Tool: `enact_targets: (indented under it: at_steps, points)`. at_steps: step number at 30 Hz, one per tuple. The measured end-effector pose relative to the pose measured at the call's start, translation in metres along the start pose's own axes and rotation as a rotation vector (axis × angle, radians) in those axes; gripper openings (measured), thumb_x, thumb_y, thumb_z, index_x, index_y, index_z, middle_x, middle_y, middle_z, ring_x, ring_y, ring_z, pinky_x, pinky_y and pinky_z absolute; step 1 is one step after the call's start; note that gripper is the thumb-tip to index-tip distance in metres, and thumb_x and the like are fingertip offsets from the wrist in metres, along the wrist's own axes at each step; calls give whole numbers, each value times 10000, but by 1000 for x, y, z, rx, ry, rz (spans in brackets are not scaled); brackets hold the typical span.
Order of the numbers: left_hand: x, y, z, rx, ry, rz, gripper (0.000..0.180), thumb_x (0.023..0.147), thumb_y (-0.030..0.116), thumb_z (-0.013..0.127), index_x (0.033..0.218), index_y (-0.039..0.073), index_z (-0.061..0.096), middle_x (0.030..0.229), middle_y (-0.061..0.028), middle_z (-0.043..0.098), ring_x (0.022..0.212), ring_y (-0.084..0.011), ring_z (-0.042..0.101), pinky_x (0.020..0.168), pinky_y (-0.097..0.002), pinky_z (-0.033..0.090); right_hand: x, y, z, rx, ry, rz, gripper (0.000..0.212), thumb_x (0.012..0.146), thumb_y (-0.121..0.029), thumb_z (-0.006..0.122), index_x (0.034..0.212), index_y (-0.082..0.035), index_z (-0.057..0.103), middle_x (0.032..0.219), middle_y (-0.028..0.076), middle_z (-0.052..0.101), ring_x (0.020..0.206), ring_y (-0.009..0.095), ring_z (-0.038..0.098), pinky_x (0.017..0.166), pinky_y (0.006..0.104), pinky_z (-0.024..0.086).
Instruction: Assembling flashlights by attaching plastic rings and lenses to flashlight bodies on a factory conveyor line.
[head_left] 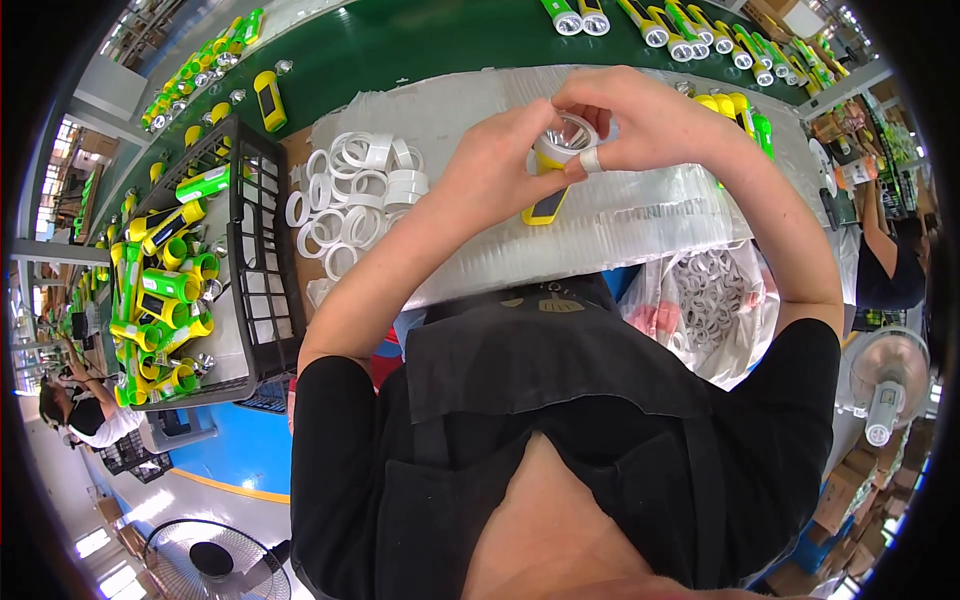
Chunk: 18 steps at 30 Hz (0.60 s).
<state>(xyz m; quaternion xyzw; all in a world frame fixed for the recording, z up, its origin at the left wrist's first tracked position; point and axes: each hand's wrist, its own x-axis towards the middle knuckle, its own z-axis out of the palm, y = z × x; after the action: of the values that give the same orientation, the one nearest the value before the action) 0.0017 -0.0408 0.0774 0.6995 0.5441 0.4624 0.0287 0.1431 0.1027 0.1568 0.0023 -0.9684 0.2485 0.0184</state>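
Observation:
Over the plastic-covered worktop, both my hands close around the head of a yellow flashlight [545, 208]. My left hand [505, 160] grips it from the left, with the thumb along the near side. My right hand [645, 120] curves in from the right, its fingers and thumb on the white ring [586, 126] at the rim. Inside this ring shows the shiny reflector [568, 136]. A pale band wraps a digit of my right hand. Left of my hands lies a pile of loose white rings [365, 190]. My fingers partly hide the flashlight's body.
A black crate [262, 250] of green and yellow flashlight bodies [160, 290] stands at the left. Finished-looking flashlights [680, 35] line the green bench [430, 40] at the back. A plastic bag of white rings [710, 295] hangs near my right elbow. Other people sit at both sides.

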Motion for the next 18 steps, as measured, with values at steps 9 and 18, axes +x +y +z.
enact_targets:
  at_steps: [9, 18]
  points:
    - [4, -1, 6, 56, -13, -73, 433, 700, 216, 840, 975, 64, 543, 883, -65, 668, 725, -222, 635, 637, -326, 512, 1, -18, 14, -253, 191, 419, 552, 652, -498, 775, 761, -14, 534, 683, 113, 554, 642, 248, 572, 557, 359, 428]
    - [8, 5, 13, 84, 27, -8, 421, 690, 222, 850, 939, 73, 545, 830, -70, 652, 726, -224, 639, 618, -327, 509, 1, -18, 12, -260, 93, 443, 589, 671, -426, 768, 1029, 5, 587, 925, 157, 608, 873, 278, 622, 725, 380, 490]
